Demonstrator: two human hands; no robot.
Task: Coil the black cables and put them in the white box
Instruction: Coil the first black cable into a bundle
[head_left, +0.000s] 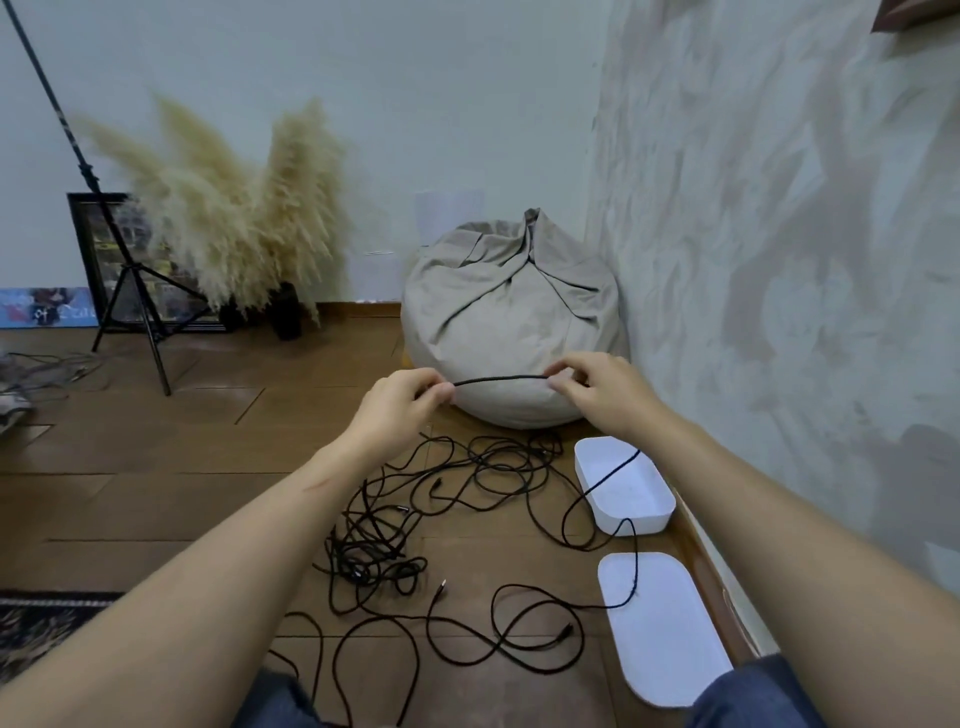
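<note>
Black cables (415, 519) lie in a loose tangle on the floor (156, 467), below both grips and nearer the person. The left grip (400, 402) and right grip (597, 387) each pinch the held strand (498, 379) between thumb and fingertips, and it runs nearly straight between them. Below the right grip sits the open white box (634, 522), with cable trailing across it. Its lid (665, 649) lies nearer still. The cord looks light, limp and prone to snagging, so it seems wisest to take it near a plug end and feed loops from grip to grip.
</note>
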